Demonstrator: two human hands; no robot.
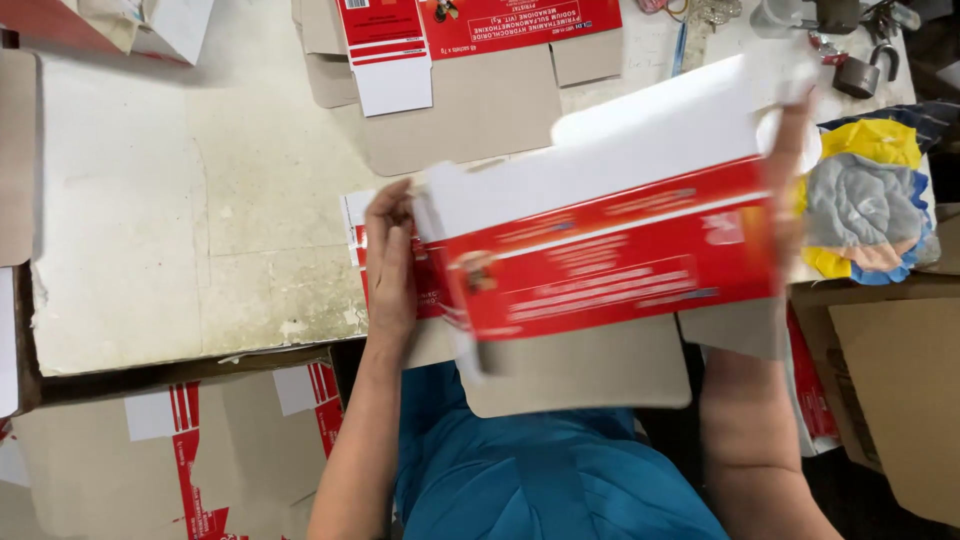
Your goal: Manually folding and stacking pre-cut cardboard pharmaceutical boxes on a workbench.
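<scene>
Head view: left hand [392,262] grips carton [610,250] at nine o'clock, right hand [790,190] at three. Light, bendable card; best held by its edges.

Your tabletop [200,200] is pale, scuffed and stained. At twelve o'clock a flattened red-and-white carton blank [460,60] lies printed side up. At one o'clock sit keys [700,12] and a padlock [860,72]. At three o'clock rests a bunched yellow, grey and blue cloth [865,200].
</scene>
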